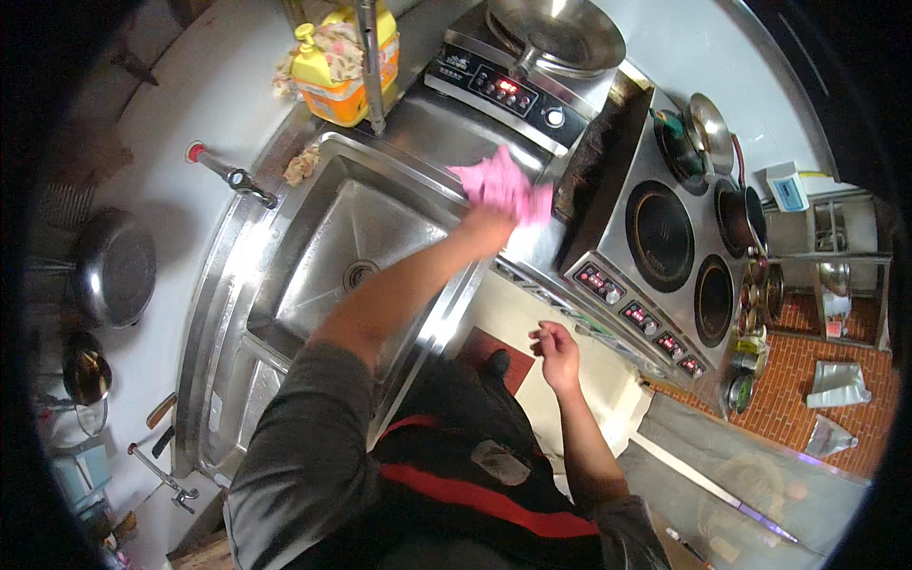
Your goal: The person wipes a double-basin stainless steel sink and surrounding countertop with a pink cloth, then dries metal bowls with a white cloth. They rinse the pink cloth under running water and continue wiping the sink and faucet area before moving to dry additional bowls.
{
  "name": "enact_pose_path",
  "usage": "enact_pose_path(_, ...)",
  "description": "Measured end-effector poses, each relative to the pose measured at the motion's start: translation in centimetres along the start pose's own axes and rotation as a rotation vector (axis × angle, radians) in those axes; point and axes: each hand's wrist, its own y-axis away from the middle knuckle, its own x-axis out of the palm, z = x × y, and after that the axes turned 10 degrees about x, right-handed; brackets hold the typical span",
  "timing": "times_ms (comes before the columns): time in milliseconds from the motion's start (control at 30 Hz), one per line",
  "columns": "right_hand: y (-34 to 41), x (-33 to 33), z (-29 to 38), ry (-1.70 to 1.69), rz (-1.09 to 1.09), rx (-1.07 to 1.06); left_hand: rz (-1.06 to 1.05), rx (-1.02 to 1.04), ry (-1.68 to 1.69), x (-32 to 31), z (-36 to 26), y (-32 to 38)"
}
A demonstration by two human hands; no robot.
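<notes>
My left hand (495, 222) grips a pink cloth (499, 182), blurred by motion. It presses toward the stainless steel counter (449, 135) between the sink and the stoves. Under my left forearm lies a stainless steel sink basin (335, 235) with a round drain (360, 274). My right hand (558, 354) hangs in the air over the floor, fingers loosely bent and holding nothing. Nearest to it is the front of a multi-burner electric cooktop (605, 242) with lit red displays. A single-burner cooker (491, 85) bearing a wok (563, 32) stands beyond the cloth.
Yellow-and-orange pump jugs (338, 78) with a floral rag stand behind the sink. A crumpled rag (302, 165) lies at the sink's corner near a wall tap (239, 178). Pans (709, 135) sit on the cooktop's far burners. A dark frying pan (117, 267) hangs at left.
</notes>
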Motion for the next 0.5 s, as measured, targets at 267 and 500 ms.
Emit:
enact_pose_path(267, -17.6, 7.4, 7.4, 0.861, 0.009, -0.835, -0.079, -0.484, 0.838, 7.9, -8.1, 23.5)
enact_pose_path(500, -30.6, 20.7, 11.0, 1.310, 0.152, -0.946, -0.358, -1.142, 0.717, 8.9, -15.8, 35.5)
